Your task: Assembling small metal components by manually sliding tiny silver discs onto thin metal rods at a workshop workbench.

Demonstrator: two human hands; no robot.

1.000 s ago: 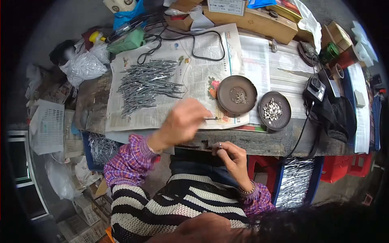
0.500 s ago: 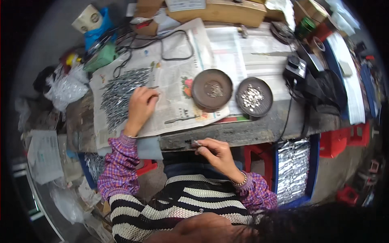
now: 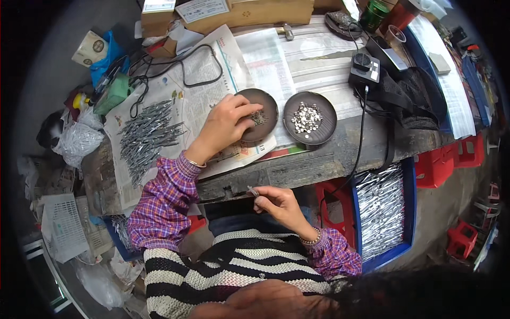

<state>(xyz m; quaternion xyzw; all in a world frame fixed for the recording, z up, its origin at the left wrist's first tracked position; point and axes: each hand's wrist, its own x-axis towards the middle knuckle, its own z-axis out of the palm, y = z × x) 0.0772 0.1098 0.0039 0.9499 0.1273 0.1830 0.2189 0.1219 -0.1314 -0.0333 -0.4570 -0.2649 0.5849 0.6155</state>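
Note:
My left hand (image 3: 226,123) reaches over a round brown dish (image 3: 272,109), its thumb and forefinger apart among the small metal pins (image 3: 259,118) there. Close to the table's front edge, my right hand (image 3: 280,206) pinches a small metal piece (image 3: 253,190); the fingers cover most of it, so its kind is unclear. A second dark dish (image 3: 330,125) to the right holds small shiny round pieces (image 3: 306,117). Left of my left hand, a heap of slim grey metal strips (image 3: 150,135) lies on newspaper (image 3: 199,74).
A black boxy device (image 3: 364,70) with a cable stands at right beside a black mesh bag (image 3: 414,101). A hammer (image 3: 287,32) lies farther back. Below the table's right side is a blue crate (image 3: 410,212) of shiny strips, near red stools (image 3: 436,166). A black cord (image 3: 219,63) loops across the newspaper.
My left hand has moved right, from the heap of strips to the brown dish. My right hand stays near the table edge, still pinching the metal piece. The whole view has shifted slightly.

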